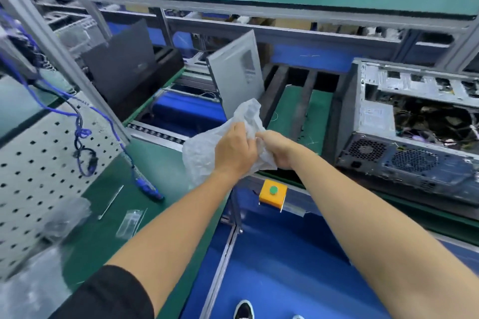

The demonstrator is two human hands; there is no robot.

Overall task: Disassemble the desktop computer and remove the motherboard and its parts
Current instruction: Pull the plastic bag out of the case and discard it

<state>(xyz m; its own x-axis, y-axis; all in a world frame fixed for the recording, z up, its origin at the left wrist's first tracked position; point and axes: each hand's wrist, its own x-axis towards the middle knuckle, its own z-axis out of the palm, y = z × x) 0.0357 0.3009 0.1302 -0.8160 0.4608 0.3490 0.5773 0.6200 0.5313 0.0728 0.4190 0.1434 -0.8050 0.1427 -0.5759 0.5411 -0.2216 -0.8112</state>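
Observation:
A crumpled clear plastic bag (pixel 199 150) hangs in the air in front of me. My left hand (pixel 233 149) grips it from the left and my right hand (pixel 276 149) grips it from the right, fingers curled into the plastic. The open desktop computer case (pixel 373 122) lies on its side on the green bench at the right, side panel off, with cables and metal bays visible inside. A grey side panel (pixel 238 72) leans upright behind the bag. What the bag holds is hidden.
A black panel (pixel 121 65) leans at the back left. A perforated grey board (pixel 39 163) and a blue electric screwdriver (pixel 150 189) on a blue cable lie at the left. An orange box with a green button (pixel 272 193) sits on the bench edge. Small plastic bags (pixel 131 223) lie nearby.

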